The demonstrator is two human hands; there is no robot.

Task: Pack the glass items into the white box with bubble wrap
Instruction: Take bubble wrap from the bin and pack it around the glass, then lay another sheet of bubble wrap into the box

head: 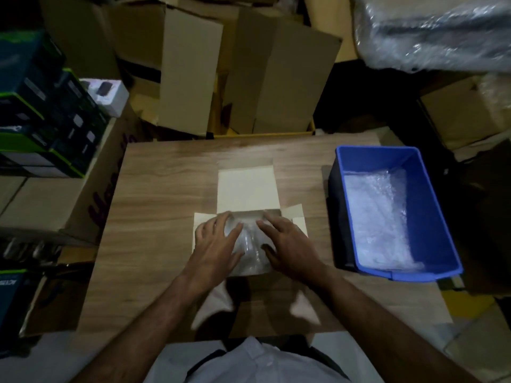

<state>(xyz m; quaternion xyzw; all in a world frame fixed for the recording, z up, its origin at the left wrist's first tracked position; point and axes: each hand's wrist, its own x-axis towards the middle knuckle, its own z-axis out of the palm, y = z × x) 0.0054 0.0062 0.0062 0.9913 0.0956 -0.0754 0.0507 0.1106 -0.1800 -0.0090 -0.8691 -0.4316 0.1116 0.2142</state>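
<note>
Both hands, the left hand (214, 239) and right hand (284, 241), press spread fingers on the bubble-wrapped bundle (249, 241) inside the white box (246, 189); next, I judge, the lid needs closing.

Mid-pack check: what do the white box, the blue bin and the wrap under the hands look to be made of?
White box: looks like thin matte paperboard, with creased fold-out flaps. Blue bin: seemingly moulded plastic, smooth with a slight sheen. Wrap under the left hand and right hand: clear, glossy film, probably bubble wrap; what it covers cannot be made out.

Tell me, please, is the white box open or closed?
Open: the white box has its lid folded back flat on the table.
</note>
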